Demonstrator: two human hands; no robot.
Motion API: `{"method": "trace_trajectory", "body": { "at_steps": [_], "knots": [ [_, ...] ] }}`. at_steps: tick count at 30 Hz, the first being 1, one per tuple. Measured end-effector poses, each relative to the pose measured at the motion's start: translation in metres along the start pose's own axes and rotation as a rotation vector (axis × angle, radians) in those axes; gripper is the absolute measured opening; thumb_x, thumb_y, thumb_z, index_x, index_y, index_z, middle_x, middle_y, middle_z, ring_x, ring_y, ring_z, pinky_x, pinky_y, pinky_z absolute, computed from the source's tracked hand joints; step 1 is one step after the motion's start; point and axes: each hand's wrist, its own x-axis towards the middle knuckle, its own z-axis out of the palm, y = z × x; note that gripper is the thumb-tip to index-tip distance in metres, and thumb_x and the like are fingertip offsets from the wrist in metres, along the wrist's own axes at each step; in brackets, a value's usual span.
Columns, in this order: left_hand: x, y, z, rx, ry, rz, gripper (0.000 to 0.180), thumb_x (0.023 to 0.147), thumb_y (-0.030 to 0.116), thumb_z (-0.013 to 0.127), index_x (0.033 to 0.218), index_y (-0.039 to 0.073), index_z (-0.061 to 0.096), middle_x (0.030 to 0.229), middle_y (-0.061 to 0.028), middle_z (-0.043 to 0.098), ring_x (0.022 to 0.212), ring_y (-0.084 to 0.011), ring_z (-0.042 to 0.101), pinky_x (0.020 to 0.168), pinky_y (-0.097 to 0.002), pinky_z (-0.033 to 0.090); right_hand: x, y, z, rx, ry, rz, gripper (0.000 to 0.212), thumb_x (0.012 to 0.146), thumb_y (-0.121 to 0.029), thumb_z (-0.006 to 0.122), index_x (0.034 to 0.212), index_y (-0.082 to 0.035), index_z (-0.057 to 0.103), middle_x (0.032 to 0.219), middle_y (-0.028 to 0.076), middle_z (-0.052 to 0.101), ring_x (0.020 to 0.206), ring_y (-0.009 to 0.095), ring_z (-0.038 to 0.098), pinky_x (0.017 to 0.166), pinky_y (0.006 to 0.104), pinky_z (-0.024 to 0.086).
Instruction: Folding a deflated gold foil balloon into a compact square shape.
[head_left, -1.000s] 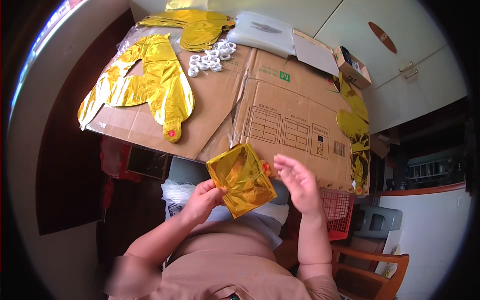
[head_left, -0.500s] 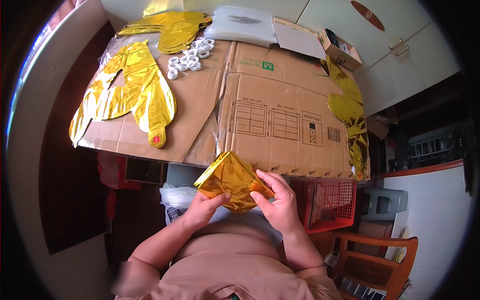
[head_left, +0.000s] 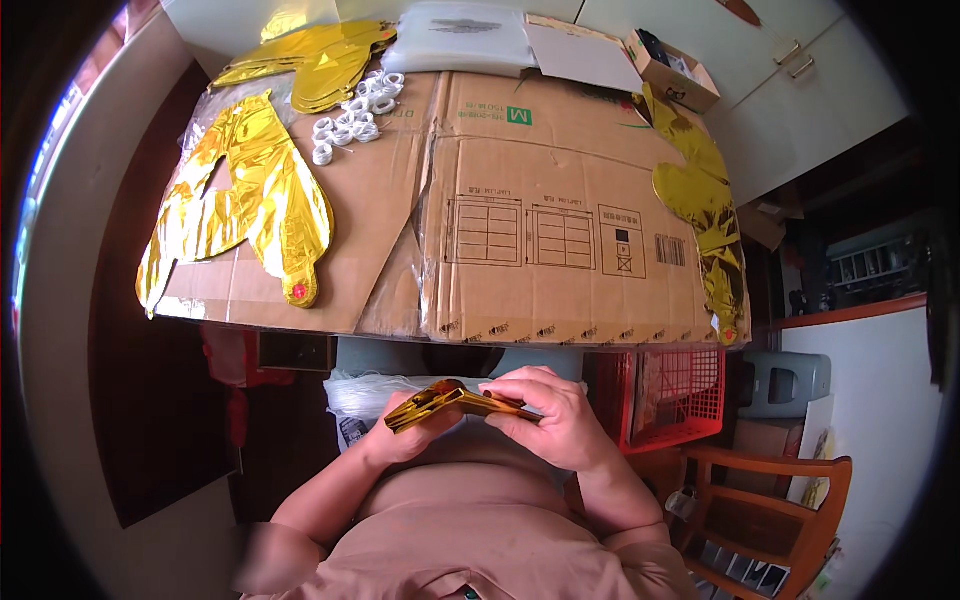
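Brown cardboard [head_left: 560,160] lies beyond both hands [head_left: 555,417] gripping folded gold foil [head_left: 428,404].

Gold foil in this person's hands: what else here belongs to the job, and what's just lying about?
Likely part of the job:
- folded gold foil, held by the left hand and right hand
- matching flat gold shape
- gold pile
- white coils, perhaps

Probably just lying about:
- red basket
- wooden chair
- grey stool
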Motion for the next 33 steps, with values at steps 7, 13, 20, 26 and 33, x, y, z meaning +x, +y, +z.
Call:
{"method": "trace_trajectory", "body": {
  "at_steps": [7,13,20,26,33],
  "knots": [
    [0.000,-0.005,0.001,-0.068,-0.005,-0.106,0.024,0.097,0.014,0.065,0.118,0.002,0.065,0.092,-0.0064,0.070,0.079,-0.0129,0.063,0.073,-0.0306,0.053,0.001,0.001,0.002,0.051,0.044,0.074,0.023,0.089,-0.005,0.073,0.110,0.001,0.071,0.092,0.012,0.073,0.082,0.017,0.069,0.076,0.0300,0.054],
    [0.009,0.018,0.022,-0.554,0.028,-0.163,0.034,0.100,0.011,0.062,0.132,0.001,0.056,0.123,-0.0078,0.065,0.111,-0.0158,0.061,0.096,-0.0335,0.051,0.019,0.027,-0.017,0.769,-0.188,0.478,0.027,0.103,-0.012,0.058,0.121,0.007,0.064,0.099,0.004,0.070,0.090,0.007,0.061,0.084,0.0240,0.051],
    [0.028,0.061,0.040,-1.031,0.151,-0.240,0.041,0.101,0.009,0.058,0.140,0.005,0.047,0.135,-0.0104,0.059,0.123,-0.0245,0.060,0.104,-0.0431,0.051,0.062,0.020,-0.058,1.012,-0.316,0.519,0.056,0.102,-0.022,0.060,0.143,0.011,0.042,0.135,0.017,0.060,0.121,0.020,0.061,0.106,0.0339,0.047],
    [0.039,0.070,0.043,-1.160,0.187,-0.203,0.042,0.102,0.010,0.058,0.141,0.005,0.044,0.136,-0.0111,0.058,0.124,-0.0252,0.060,0.104,-0.0442,0.052,0.059,0.018,-0.047,1.215,-0.264,0.408,0.060,0.097,-0.025,0.067,0.143,0.008,0.045,0.132,0.015,0.062,0.121,0.019,0.060,0.106,0.0339,0.045],
    [0.038,0.053,0.044,-1.042,0.192,-0.030,0.041,0.103,0.013,0.058,0.141,0.006,0.046,0.135,-0.0089,0.059,0.120,-0.0206,0.060,0.099,-0.0384,0.051,0.046,0.026,-0.012,1.124,0.095,0.319,0.036,0.099,-0.010,0.059,0.133,0.001,0.058,0.133,0.012,0.063,0.122,0.023,0.060,0.107,0.0392,0.047]
  ]
}}
